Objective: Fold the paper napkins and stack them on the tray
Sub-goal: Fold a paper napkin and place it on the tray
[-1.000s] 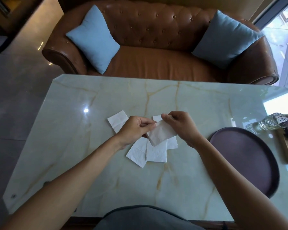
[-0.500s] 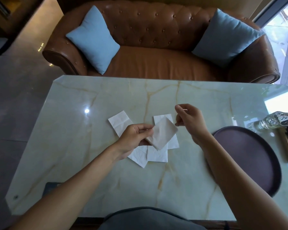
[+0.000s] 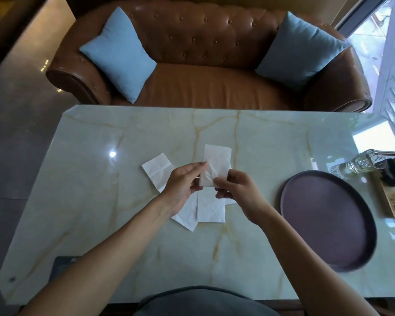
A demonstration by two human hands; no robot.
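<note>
your left hand (image 3: 183,185) and right hand (image 3: 235,190) meet above the middle of the marble surface (image 3: 100,213), both grasping one white napkin (image 3: 216,165). your left fingertips pinch its left edge about halfway up, and your right thumb and fingers pinch its near right corner. the napkin is lifted off the surface, a tall narrow rectangle tilted slightly, its far end pointing toward the sofa (image 3: 203,65).

under your hands lies a loose group of other napkins (image 3: 210,208) on the surface, overlapping one another; one more napkin (image 3: 157,171) lies to the left, partly hidden by your left hand, with fold creases showing.

the round dark tray (image 3: 328,220) sits at the right of the surface, well apart from the napkins, with nothing on it. just beyond it, at the far right edge, a clear glass bottle (image 3: 360,164) lies on its side beside a wooden stand (image 3: 392,201) with a dark object on it.

two blue cushions (image 3: 119,53) lean at either end of the brown sofa.
</note>
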